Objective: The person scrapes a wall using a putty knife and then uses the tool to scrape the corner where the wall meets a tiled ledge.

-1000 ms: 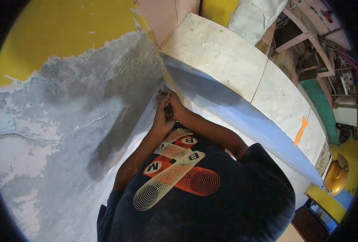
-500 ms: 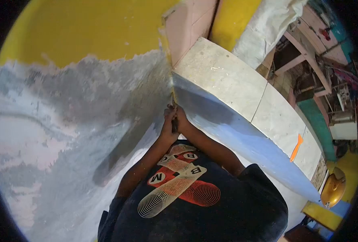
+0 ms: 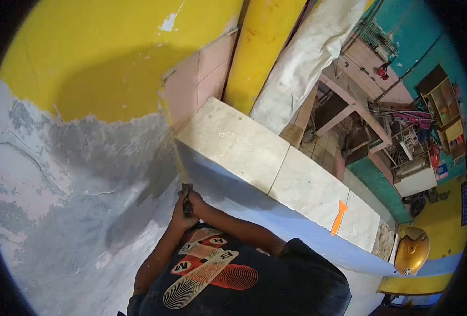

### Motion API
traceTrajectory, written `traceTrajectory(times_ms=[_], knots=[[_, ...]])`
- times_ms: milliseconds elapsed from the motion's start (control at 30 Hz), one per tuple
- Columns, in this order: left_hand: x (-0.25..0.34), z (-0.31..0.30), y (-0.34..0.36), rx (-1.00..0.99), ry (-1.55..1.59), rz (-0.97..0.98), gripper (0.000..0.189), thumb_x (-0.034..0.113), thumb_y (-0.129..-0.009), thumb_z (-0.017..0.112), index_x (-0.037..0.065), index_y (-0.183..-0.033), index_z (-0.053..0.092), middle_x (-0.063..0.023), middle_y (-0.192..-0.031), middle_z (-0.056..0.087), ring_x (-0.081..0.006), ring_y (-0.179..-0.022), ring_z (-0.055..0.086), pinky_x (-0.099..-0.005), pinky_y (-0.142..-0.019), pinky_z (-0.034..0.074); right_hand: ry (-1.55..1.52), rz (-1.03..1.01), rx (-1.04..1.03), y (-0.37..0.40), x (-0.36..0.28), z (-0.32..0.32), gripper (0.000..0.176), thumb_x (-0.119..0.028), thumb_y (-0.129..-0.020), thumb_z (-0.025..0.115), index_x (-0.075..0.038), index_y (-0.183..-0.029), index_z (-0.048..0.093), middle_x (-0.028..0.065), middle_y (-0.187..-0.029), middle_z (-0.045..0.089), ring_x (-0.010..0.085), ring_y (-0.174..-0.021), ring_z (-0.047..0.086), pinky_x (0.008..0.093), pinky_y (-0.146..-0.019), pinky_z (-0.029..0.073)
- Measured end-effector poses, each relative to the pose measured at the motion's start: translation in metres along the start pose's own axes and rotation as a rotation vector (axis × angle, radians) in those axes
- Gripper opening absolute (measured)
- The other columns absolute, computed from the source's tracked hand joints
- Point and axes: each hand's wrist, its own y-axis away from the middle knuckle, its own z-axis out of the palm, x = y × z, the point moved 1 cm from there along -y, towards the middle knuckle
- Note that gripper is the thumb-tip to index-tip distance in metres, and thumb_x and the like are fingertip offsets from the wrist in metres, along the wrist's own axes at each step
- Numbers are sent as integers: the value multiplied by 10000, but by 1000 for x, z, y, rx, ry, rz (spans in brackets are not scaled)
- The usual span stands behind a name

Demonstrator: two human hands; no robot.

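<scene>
My left hand and my right hand are closed together around one scraper. Its dark, flat blade points away from me, and part of its handle shows between the hands. The blade is at the corner where the grey, patchy wall meets the blue side of a tiled ledge. Whether its edge touches the wall cannot be made out. To the right, an orange plastic scraper lies on the ledge's pale tiles, out of reach of both closed hands.
Pink tiles and a yellow post rise behind the ledge, beside a white cloth-like cover. At its right end is a gold helmet. Beyond stand cluttered shelves and a rack.
The view has swung, so the ledge and hands appear lower and further left. My hands have come closer to my body along the corner, still gripping the scraper. The orange scraper lies unmoved.
</scene>
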Motion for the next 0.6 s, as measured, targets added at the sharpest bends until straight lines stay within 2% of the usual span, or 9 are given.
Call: traceTrajectory(times_ms=[67,100,200,233,300,367,400,467,600], knots=[[-21,42,35,191,-314,41,268,377,-840,565,128,-930,609,-50,-925,620,-222,-896,576,-422,-835,453,-42,66,-221,-8,1,-17,298,-343,-911,436,-80,-987,554,72,-752,547,199,-655,532,340,-585,476],[-26,41,35,190,-307,35,268,377,-840,565,128,-930,609,-50,-925,620,-222,-896,576,-422,-835,453,-39,65,-213,-21,9,-29,298,-343,-911,436,-80,-987,554,72,-752,547,199,-655,532,340,-585,476],[-35,35,39,185,-143,4,276,372,-838,565,122,-947,609,-71,-931,626,-230,-903,584,-426,-861,448,-412,-11,-130,-83,46,-63,346,-366,-911,428,-72,-1057,538,89,-780,549,207,-658,537,353,-616,481],[-38,36,41,193,-246,67,299,380,-839,566,113,-968,604,-76,-940,626,-234,-908,584,-419,-863,449,-639,79,-160,-87,52,-66,360,-378,-911,424,-63,-1053,526,92,-798,540,205,-667,531,354,-605,474],[-51,54,55,197,-341,147,323,388,-840,567,104,-989,600,-82,-949,626,-237,-914,583,-413,-866,450,-852,180,-193,-85,50,-68,375,-390,-911,420,-54,-1050,514,95,-816,531,203,-677,526,354,-595,466],[-72,86,79,48,-690,412,398,438,-835,566,91,-1029,586,-85,-969,623,-240,-920,580,-409,-866,450,424,-156,7,-11,8,-30,422,-385,-918,405,-34,-1143,467,91,-836,507,197,-713,513,362,-581,450],[-74,91,81,11,-799,511,423,454,-834,565,86,-1042,581,-86,-976,622,-241,-922,580,-408,-866,450,437,-134,-1,-4,-2,-29,422,-385,-918,405,-34,-1143,467,91,-836,507,197,-713,513,362,-581,450],[-59,65,57,112,-276,106,513,527,-812,564,74,-1050,581,-97,-982,619,-248,-928,575,-411,-870,445,652,-281,-112,5,-8,-25,479,-360,-921,403,-29,-1266,387,116,-884,509,202,-782,517,375,-593,445],[-58,58,45,76,-50,121,657,622,-756,564,65,-1104,555,-128,-1038,592,-275,-978,547,-423,-906,421,979,-544,-204,30,-28,-5,537,-254,-894,463,17,-1326,295,189,-987,512,220,-757,552,359,-612,449]])
